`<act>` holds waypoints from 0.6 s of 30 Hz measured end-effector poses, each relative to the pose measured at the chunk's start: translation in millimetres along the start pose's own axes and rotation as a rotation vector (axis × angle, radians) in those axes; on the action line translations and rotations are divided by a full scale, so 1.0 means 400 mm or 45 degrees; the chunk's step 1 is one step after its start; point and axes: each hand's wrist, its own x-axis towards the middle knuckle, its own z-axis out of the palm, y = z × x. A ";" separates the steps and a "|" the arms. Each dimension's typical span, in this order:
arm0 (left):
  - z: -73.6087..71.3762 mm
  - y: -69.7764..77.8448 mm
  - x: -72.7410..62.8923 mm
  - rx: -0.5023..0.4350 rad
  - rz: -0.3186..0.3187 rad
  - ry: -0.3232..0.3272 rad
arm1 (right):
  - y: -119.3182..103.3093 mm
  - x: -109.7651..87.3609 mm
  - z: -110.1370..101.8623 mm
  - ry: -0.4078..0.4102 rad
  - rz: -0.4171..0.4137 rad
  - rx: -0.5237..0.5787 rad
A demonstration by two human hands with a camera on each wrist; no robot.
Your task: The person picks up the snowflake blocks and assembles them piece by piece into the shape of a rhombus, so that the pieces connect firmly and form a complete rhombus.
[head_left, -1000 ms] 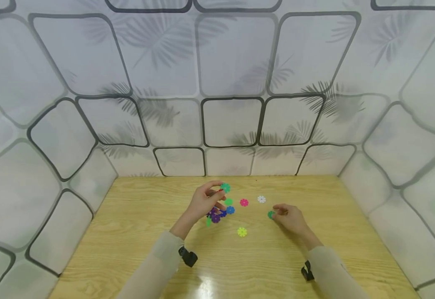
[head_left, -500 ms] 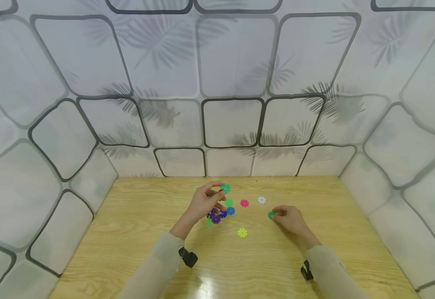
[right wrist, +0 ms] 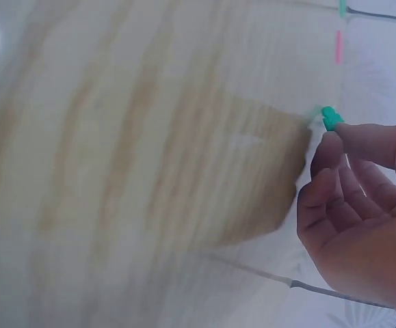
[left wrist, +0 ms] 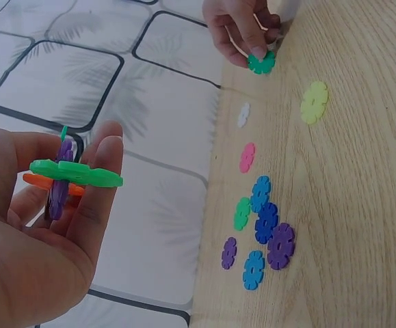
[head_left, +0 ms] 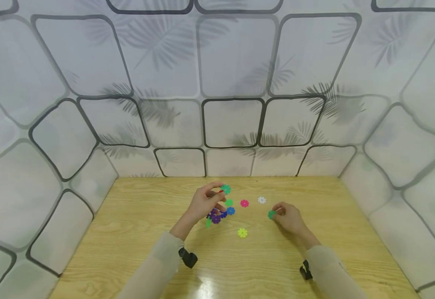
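My left hand holds a cluster of interlocked flower-shaped plastic discs above the table. In the left wrist view, green, purple and orange discs cross each other between thumb and fingers. The head view shows a teal disc at those fingertips. To the right, my right hand pinches a single green disc by its edge between thumb and finger, close over the tabletop. Its remaining fingers are curled beneath.
Loose discs lie on the wooden table: yellow, pink, white, plus several blue, purple and green ones below the left hand, such as a dark blue disc. Patterned fabric walls enclose the back and sides.
My right hand has lifted slightly at the knuckles, still pinching the green disc. The left hand and its disc cluster stay almost where they were.
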 end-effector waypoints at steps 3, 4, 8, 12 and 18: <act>0.002 0.002 0.001 -0.002 -0.001 -0.002 | -0.009 0.001 -0.002 0.008 -0.021 -0.015; 0.002 0.003 0.000 -0.004 -0.002 -0.003 | -0.014 0.003 -0.002 0.013 -0.031 -0.020; 0.004 0.006 0.000 0.000 -0.002 -0.003 | -0.037 0.006 -0.007 0.035 -0.062 -0.014; 0.007 0.005 0.002 0.008 -0.001 -0.005 | -0.059 0.011 -0.015 0.052 -0.088 0.008; 0.005 0.001 0.003 0.000 -0.003 -0.006 | -0.079 0.026 -0.019 0.080 -0.168 0.043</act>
